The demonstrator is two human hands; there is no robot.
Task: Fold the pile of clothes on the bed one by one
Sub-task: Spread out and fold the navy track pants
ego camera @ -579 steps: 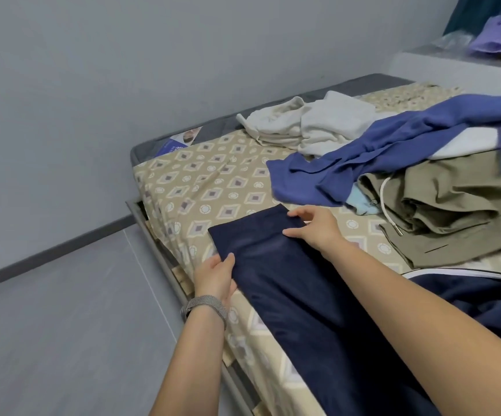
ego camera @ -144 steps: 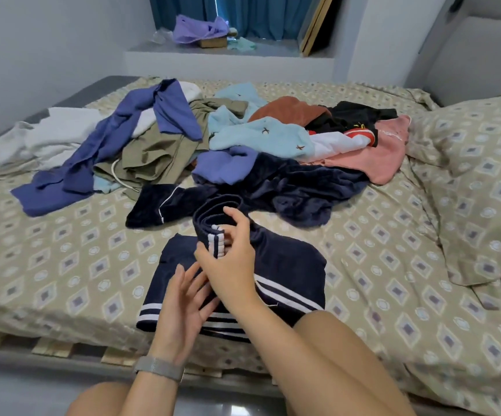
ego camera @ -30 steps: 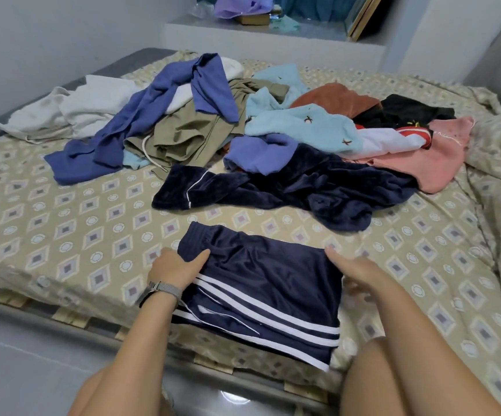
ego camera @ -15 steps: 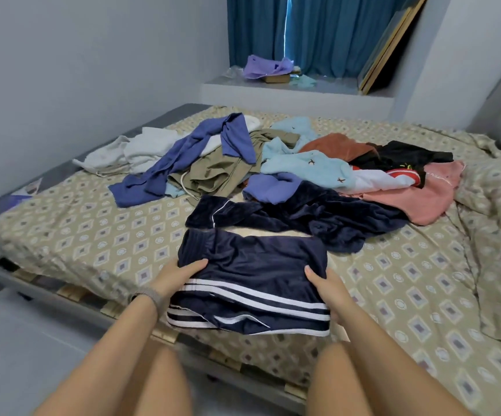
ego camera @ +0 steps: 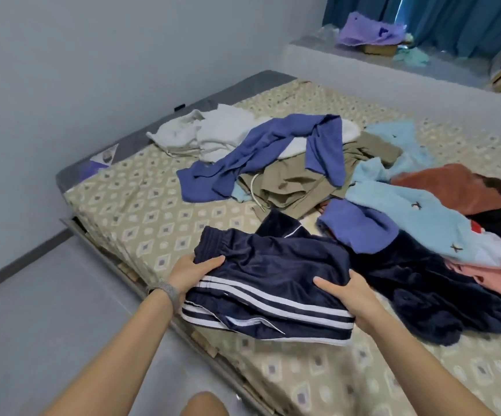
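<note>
One folded garment, the navy striped shorts [ego camera: 268, 291], is being gripped at both ends by the left hand [ego camera: 193, 273] and right hand [ego camera: 349, 297]. Many unfolded clothes [ego camera: 363, 187] are lying heaped on the bed [ego camera: 141, 211], so most folding is judged outstanding.

The folded velvety shorts [ego camera: 268, 283] are navy with white stripes. The bed sheet [ego camera: 141, 211] is beige, patterned with grey-and-white diamonds. In the pile lie a periwinkle-blue top [ego camera: 261, 151], an off-white garment [ego camera: 210, 130], olive-khaki trousers [ego camera: 291, 187], a light-blue fleece with small dark motifs [ego camera: 408, 211], a rust-brown piece [ego camera: 453, 187], a pink piece [ego camera: 495, 280] and a navy plush garment [ego camera: 429, 283]. The curtains [ego camera: 453, 22] are teal.
</note>
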